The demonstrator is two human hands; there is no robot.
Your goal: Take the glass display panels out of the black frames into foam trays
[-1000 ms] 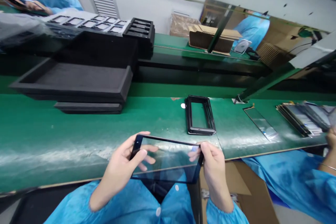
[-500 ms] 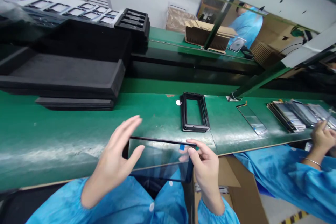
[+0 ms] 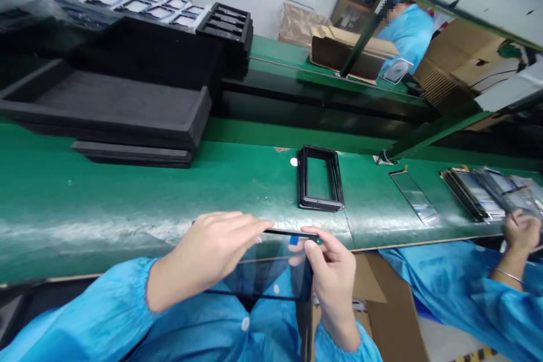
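I hold a thin glass panel with a black border [image 3: 275,271] just in front of the green bench's near edge [image 3: 127,203]. My right hand [image 3: 333,271] pinches its right edge near a small blue tab [image 3: 293,240]. My left hand [image 3: 216,251] lies over the panel's top edge, fingers stretched flat along it and pointing right toward the right hand. Both sleeves are blue. Beyond the panel, a small stack of black rectangular frames [image 3: 320,178] lies on the bench.
Stacked black foam trays [image 3: 114,113] sit at the back left, with trays of frames behind. A clear strip [image 3: 414,195] and a pile of panels [image 3: 479,192] lie to the right, where another person's hand [image 3: 520,232] works. Cardboard boxes [image 3: 348,51] stand farther back.
My left hand has gone from gripping the panel's left edge, through an open lift, to lying flat over the top edge. The panel has tilted flatter and edge-on. The right hand's pinch stays.
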